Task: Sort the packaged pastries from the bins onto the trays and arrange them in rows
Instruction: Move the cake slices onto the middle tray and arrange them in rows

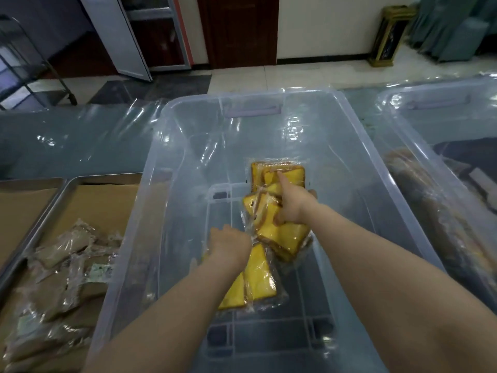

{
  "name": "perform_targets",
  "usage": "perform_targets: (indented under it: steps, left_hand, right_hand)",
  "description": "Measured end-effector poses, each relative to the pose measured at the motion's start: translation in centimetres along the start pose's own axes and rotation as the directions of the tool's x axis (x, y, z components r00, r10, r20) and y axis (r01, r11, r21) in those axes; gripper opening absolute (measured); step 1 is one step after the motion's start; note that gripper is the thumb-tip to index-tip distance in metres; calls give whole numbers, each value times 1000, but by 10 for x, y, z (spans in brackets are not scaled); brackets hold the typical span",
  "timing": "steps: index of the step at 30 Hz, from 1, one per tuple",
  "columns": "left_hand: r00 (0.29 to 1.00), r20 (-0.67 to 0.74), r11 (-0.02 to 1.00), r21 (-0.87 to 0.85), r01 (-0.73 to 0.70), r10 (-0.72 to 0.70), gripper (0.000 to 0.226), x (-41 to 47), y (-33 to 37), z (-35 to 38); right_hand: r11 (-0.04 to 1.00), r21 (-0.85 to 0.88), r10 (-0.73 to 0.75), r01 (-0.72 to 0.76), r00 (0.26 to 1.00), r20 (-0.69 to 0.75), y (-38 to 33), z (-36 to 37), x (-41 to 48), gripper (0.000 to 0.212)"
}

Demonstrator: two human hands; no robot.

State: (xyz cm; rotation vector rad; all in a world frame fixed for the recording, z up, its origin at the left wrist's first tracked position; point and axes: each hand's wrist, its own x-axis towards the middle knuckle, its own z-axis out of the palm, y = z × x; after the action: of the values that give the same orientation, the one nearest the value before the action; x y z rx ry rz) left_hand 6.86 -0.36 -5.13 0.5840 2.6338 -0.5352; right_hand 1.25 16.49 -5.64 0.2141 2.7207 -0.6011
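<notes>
From the head camera, both bare arms reached down into the big clear bin [376,146] in the middle, which stood on a surface covered with shiny plastic film. The right hand [291,204] was clamped on a bundle of wrapped yellow cake slices [279,232], fingers curled round the packets and the forefinger stretched out along the farthest one [279,172]. The left hand [228,247] was closed too, knuckles up, pinching the wrapper at the near-left edge of that same cluster. Two more yellow packets [258,275] lay just below that hand, one partly tucked under the forearm, and whether the hand gripped them as well I could not tell. All the yellow packets were inside the bin, right of its centre, above the ribbed bottom; whether the lower ones were resting on it was hard to say.

To the left, a metal tray [40,224] lined with brown paper held a loose heap of pale, clear-wrapped pastries [61,267], not in rows. Another tray [29,184] sat just beside it, farther left. On the right stood a second clear bin [403,103], with brownish packets [419,189] showing dimly through its wall.
</notes>
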Motion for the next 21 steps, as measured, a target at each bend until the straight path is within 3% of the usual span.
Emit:
perform_targets:
  steps: [3, 6, 11, 21]
  left_hand:
    - [982, -189, 999, 32, 16, -10, 26, -2, 1, -1]
    - [977, -212, 999, 47, 18, -8, 26, -2, -1, -3]
    - [961, -273, 999, -26, 27, -33, 27, 8, -11, -14]
    - [910, -413, 999, -1, 46, -42, 24, 20, -18, -24]
  right_hand:
    - [998, -55, -19, 13, 994, -105, -2, -14, 3, 80]
    - [976, -201, -132, 84, 961, -243, -8, -19, 6, 58]
    - [891, -434, -267, 135, 928, -260, -10, -7, 20, 58]
    - [853, -492, -234, 174, 970, -61, -5, -9, 52, 73]
